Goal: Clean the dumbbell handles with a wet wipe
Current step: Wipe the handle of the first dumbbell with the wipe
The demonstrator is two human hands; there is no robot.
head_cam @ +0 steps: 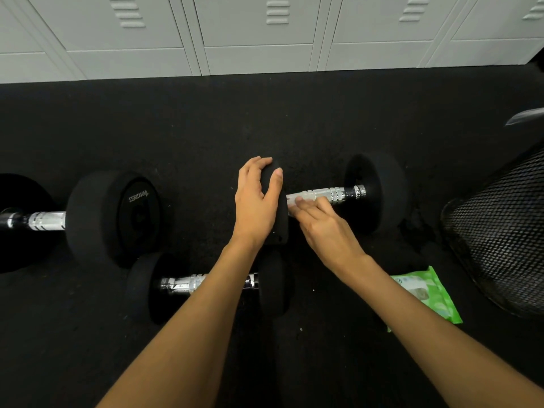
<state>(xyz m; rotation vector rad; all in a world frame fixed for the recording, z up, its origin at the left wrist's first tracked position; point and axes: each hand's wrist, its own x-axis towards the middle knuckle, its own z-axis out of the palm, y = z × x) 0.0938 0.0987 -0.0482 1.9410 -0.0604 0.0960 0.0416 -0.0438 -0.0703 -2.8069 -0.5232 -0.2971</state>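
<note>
— Nearest the camera, what's on the floor point(206, 128)?
— Near dumbbell point(182, 285), lying flat. Left forearm crosses over its handle. Green wipe pack point(432, 295) off to its right, partly under the right forearm.
— Hands?
— Left hand point(256, 201) grips the left head of the right dumbbell point(379, 189). Thumb and fingers are spread wide and curved over the rim. Right hand point(326, 228) is on the handle point(338, 194), just beside that head. Fingers nearly straight, pressing the wipe point(306, 195) onto the bar. Thumb hidden, can't tell if it wraps under.
— Wipe location?
— White, laid over the left part of the handle, under the fingertips. Can't tell if it goes all the way round. Right part of the bar is bare chrome.
— Rest?
— Left dumbbell point(112, 216), bigger, same row, well apart from both hands, cut by the frame edge. Black mesh bin point(500, 231) at the right edge. Grey lockers point(256, 33) along the back.
</note>
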